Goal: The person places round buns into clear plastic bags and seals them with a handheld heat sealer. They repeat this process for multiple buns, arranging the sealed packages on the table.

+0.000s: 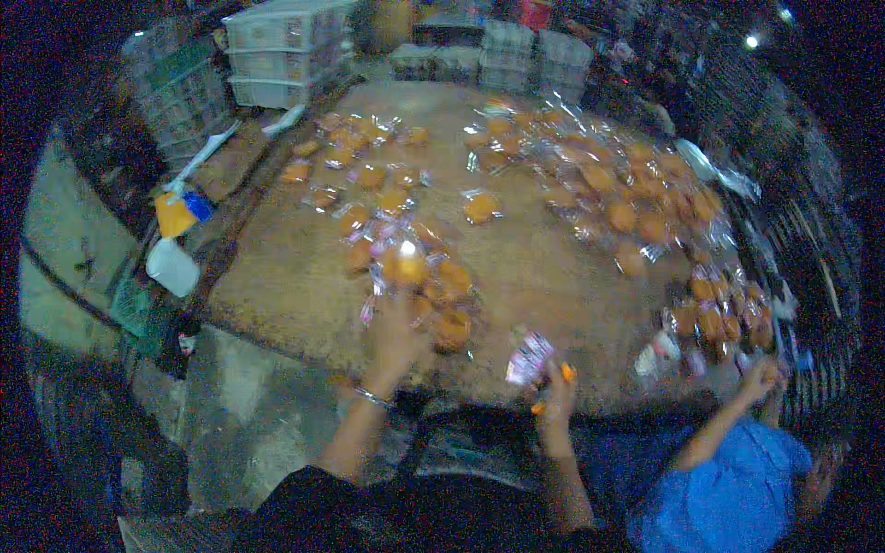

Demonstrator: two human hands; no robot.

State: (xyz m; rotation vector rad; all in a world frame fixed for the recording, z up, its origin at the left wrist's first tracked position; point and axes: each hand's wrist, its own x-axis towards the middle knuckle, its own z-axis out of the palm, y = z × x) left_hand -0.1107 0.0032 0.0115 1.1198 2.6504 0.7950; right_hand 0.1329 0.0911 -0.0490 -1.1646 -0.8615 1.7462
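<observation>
My left hand [401, 336] reaches over the near middle of a wide wooden table [304, 267], among round orange-brown baked pieces in clear wrappers. Its fingers are smeared by motion beside a shiny wrapped piece [406, 265], so their grip does not show. At the near edge, my right hand [557, 401] is closed on a small pink-and-white printed packet [529, 358]. Something with bright orange ends [568, 372] also shows at this hand; its kind is unclear.
More wrapped pieces [622, 217] are heaped at the far right, others [369, 175] scattered at the far left. A co-worker in blue [728, 488] sits at the right, with a hand [763, 378] near a smaller pile [714, 318]. White crates [277, 60] stand stacked behind the table.
</observation>
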